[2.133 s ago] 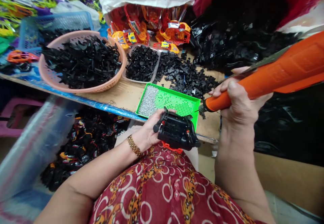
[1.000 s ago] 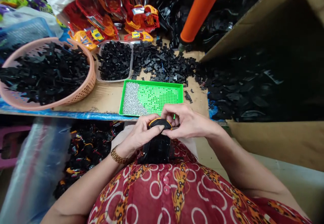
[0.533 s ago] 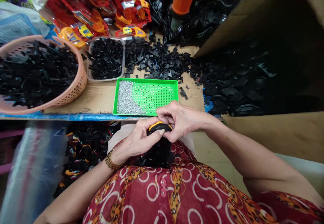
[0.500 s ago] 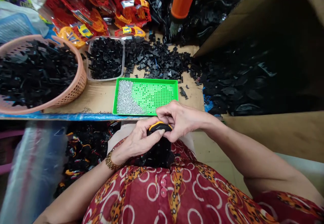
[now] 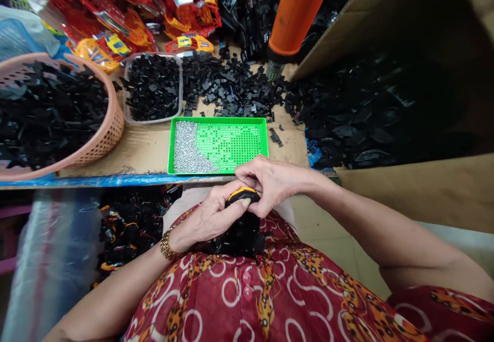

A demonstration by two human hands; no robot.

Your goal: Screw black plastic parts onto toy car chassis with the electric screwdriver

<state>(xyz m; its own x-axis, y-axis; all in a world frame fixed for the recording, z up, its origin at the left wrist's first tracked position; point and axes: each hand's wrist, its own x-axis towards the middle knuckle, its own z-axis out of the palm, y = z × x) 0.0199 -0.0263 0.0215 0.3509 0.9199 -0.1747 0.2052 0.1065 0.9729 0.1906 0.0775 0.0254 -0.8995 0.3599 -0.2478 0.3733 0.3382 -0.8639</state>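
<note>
A black toy car body (image 5: 241,234) with a yellow-orange front piece rests against my lap, below the table edge. My left hand (image 5: 210,218) wraps round its left side, thumb on the yellow part. From the right, my right hand (image 5: 270,180) pinches the same yellow front piece with curled fingers. Both hands are closed on the toy. Just beyond them lies a green perforated tray (image 5: 247,146) with a heap of small silver screws (image 5: 187,149) in its left half.
An orange electric screwdriver (image 5: 295,15) hangs tip-down over the table's far side. Loose black plastic parts (image 5: 231,87) lie behind the tray, beside a clear tub (image 5: 152,87) and a pink basket (image 5: 104,136) of black pieces. Red-orange toy shells (image 5: 127,17) are piled at back. A cardboard box (image 5: 417,192) stands right.
My right hand has let go of the orange screwdriver, which now hangs over the table, and joined the left on the toy. The toy has been turned yellow end up, close to my lap.
</note>
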